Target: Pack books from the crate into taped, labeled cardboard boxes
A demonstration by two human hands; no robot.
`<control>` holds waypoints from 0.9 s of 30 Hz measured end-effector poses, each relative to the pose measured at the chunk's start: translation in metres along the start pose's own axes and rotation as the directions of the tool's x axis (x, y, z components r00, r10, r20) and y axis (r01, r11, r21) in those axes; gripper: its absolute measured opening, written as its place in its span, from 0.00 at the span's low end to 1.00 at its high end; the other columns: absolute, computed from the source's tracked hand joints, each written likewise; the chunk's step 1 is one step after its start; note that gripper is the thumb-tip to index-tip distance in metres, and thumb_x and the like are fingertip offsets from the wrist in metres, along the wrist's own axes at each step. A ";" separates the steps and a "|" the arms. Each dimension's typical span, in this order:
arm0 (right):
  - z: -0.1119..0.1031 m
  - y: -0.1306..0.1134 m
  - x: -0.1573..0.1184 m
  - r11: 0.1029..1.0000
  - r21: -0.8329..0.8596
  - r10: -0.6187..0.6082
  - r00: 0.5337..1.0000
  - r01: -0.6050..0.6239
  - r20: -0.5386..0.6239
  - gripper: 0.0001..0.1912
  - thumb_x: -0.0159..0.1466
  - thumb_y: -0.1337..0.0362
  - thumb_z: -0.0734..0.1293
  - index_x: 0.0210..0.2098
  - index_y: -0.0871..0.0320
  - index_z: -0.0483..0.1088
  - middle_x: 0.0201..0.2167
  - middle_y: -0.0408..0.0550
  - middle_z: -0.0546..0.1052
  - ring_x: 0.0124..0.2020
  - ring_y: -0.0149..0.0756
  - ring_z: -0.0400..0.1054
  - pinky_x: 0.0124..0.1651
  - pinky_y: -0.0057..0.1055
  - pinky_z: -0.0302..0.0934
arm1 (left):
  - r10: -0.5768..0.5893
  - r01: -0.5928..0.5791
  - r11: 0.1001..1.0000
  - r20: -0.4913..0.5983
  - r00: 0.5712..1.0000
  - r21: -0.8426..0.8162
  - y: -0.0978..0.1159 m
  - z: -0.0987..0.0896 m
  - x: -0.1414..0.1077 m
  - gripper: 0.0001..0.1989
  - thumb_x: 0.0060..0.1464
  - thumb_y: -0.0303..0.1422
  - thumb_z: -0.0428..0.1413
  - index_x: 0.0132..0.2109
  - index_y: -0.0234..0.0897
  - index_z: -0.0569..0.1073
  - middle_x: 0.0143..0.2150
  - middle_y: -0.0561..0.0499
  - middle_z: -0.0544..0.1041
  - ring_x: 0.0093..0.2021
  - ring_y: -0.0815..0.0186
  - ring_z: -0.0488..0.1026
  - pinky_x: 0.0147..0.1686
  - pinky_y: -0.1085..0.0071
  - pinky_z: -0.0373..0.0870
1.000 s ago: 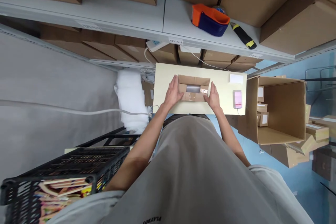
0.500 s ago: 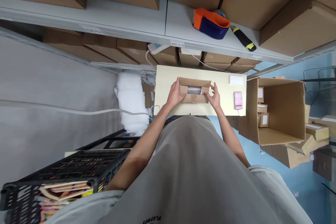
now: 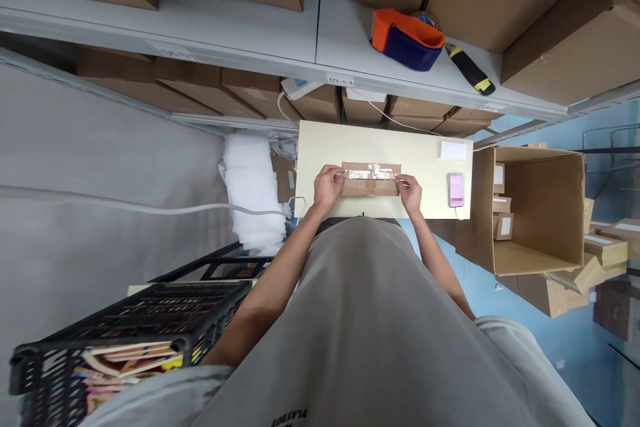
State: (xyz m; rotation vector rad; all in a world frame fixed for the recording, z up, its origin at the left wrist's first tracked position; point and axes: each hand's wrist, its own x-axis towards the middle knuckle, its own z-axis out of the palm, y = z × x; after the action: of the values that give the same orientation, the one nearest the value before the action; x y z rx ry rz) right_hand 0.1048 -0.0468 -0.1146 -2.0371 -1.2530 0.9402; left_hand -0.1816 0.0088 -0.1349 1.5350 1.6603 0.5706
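Note:
A small, long cardboard box (image 3: 371,188) lies on the pale table (image 3: 320,140) in front of me, its top flaps folded down. Along its top runs a strip of shiny clear tape (image 3: 373,173), from one end to the other. My left hand (image 3: 328,187) pinches the box's left end, at the tape's end, with bent fingers. At the opposite end, my right hand (image 3: 410,193) grips the corner between thumb and fingers. Whether the fingertips hold the cardboard, the tape or both is too small to tell. The inside of the box is hidden.
A phone (image 3: 456,189) and a white label stack (image 3: 453,150) lie on the table's right side. An orange-blue tape dispenser (image 3: 407,40) and a utility knife (image 3: 470,69) rest on the shelf above. A large open carton (image 3: 537,210) stands right, a black crate (image 3: 150,310) left.
The box's flaps have gone from standing open, with the inside showing, to folded down. Both hands have moved from around the open flaps to pinching the two ends.

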 end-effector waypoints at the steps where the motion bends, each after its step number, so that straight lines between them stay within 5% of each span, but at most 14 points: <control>1: 0.001 0.000 0.002 1.000 0.002 0.018 1.000 -0.018 -0.010 0.17 0.75 0.55 0.65 0.48 0.58 0.83 0.58 0.60 0.85 0.51 0.43 0.83 0.58 0.39 0.79 | -0.014 0.014 1.000 -0.004 1.000 0.006 -0.001 0.000 0.003 0.10 0.68 0.34 0.61 0.49 0.39 0.87 0.56 0.43 0.84 0.42 0.59 0.84 0.55 0.60 0.84; 8: -0.001 0.002 0.014 0.998 -0.029 0.063 0.997 -0.061 0.038 0.12 0.73 0.57 0.68 0.45 0.56 0.82 0.56 0.56 0.86 0.45 0.41 0.83 0.55 0.37 0.77 | -0.001 0.003 0.998 0.028 1.000 -0.069 -0.010 -0.002 -0.003 0.11 0.66 0.35 0.63 0.52 0.39 0.87 0.59 0.43 0.84 0.41 0.62 0.83 0.53 0.62 0.85; 13: -0.002 0.007 0.014 0.996 -0.083 -0.032 0.998 0.036 0.047 0.12 0.73 0.61 0.67 0.47 0.57 0.83 0.56 0.57 0.85 0.49 0.43 0.82 0.59 0.38 0.76 | -0.097 0.091 0.989 -0.044 0.994 -0.119 -0.013 0.007 -0.008 0.09 0.65 0.34 0.63 0.48 0.39 0.87 0.54 0.43 0.86 0.48 0.58 0.85 0.56 0.61 0.84; 18: -0.004 0.011 0.018 0.985 -0.123 -0.114 0.990 0.124 0.085 0.13 0.74 0.62 0.67 0.47 0.57 0.84 0.55 0.58 0.84 0.46 0.44 0.82 0.59 0.41 0.76 | -0.188 0.172 0.960 -0.055 0.981 -0.220 -0.010 0.011 -0.005 0.09 0.64 0.34 0.63 0.46 0.35 0.87 0.52 0.43 0.87 0.43 0.62 0.84 0.50 0.66 0.83; 23: -0.005 0.007 0.014 0.974 -0.185 -0.118 0.988 0.135 0.099 0.13 0.76 0.62 0.66 0.46 0.56 0.84 0.55 0.57 0.84 0.47 0.43 0.81 0.55 0.39 0.77 | -0.113 0.112 0.993 -0.024 0.993 -0.041 0.000 0.001 -0.005 0.08 0.64 0.32 0.63 0.43 0.37 0.87 0.51 0.43 0.86 0.41 0.58 0.83 0.55 0.60 0.82; 27: -0.013 -0.025 0.022 0.916 -0.311 -0.257 0.966 0.253 0.029 0.12 0.76 0.62 0.67 0.46 0.56 0.85 0.59 0.59 0.83 0.56 0.47 0.81 0.61 0.43 0.76 | 0.085 -0.080 0.995 -0.078 0.993 0.058 0.028 -0.013 0.009 0.10 0.65 0.31 0.60 0.45 0.38 0.87 0.56 0.39 0.85 0.56 0.48 0.83 0.66 0.52 0.78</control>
State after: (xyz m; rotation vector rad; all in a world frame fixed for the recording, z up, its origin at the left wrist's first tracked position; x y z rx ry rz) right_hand 0.1098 -0.0179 -0.0942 -2.0370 -1.7027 0.6360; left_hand -0.1740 0.0241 -0.1078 1.6462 1.6915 0.6429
